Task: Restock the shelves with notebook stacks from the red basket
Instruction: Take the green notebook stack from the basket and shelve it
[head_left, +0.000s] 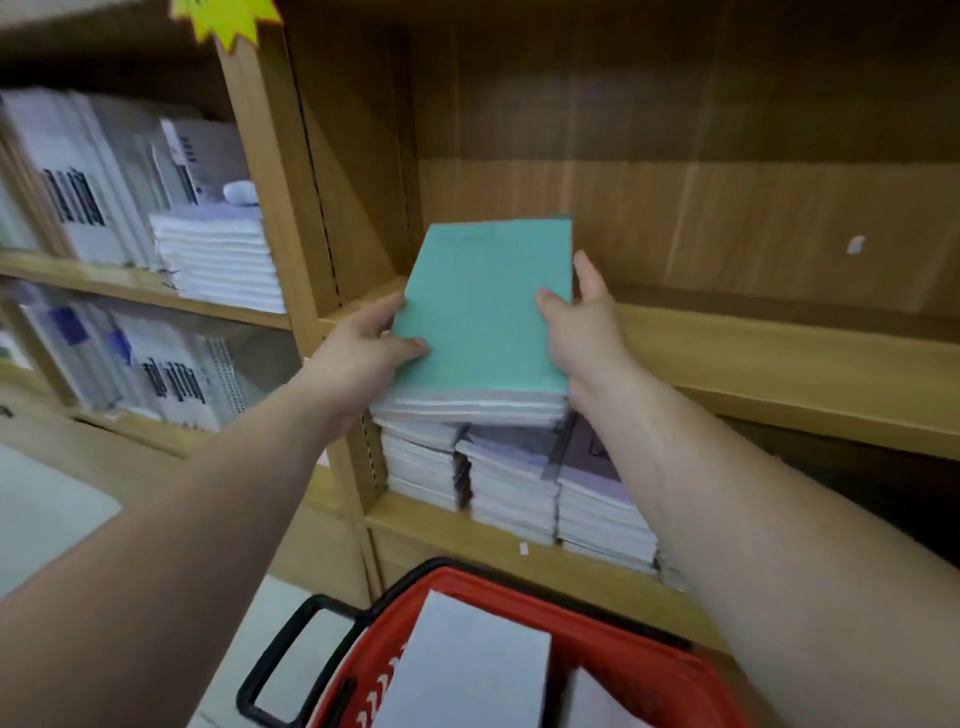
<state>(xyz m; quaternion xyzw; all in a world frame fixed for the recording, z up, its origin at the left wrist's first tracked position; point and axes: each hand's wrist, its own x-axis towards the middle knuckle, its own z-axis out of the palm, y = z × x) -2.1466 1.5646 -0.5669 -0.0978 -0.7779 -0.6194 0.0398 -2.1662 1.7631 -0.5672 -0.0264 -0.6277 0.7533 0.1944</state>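
Observation:
A stack of notebooks with a teal cover (485, 306) is held level with the front edge of a wooden shelf board (779, 364). My left hand (363, 353) grips its left side, thumb on the cover. On the right side, my right hand (582, 322) clamps it, thumb on top and fingers along the edge. The far end of the stack reaches over the shelf. Below, the red basket (613, 660) with black handles holds two pale notebook stacks (467, 670).
Three white notebook stacks (514, 488) sit on the shelf below. The left bay holds upright books (78, 182) and a flat white pile (223, 260). A wooden upright (291, 218) divides the bays. A yellow starburst tag (228, 21) hangs at the top.

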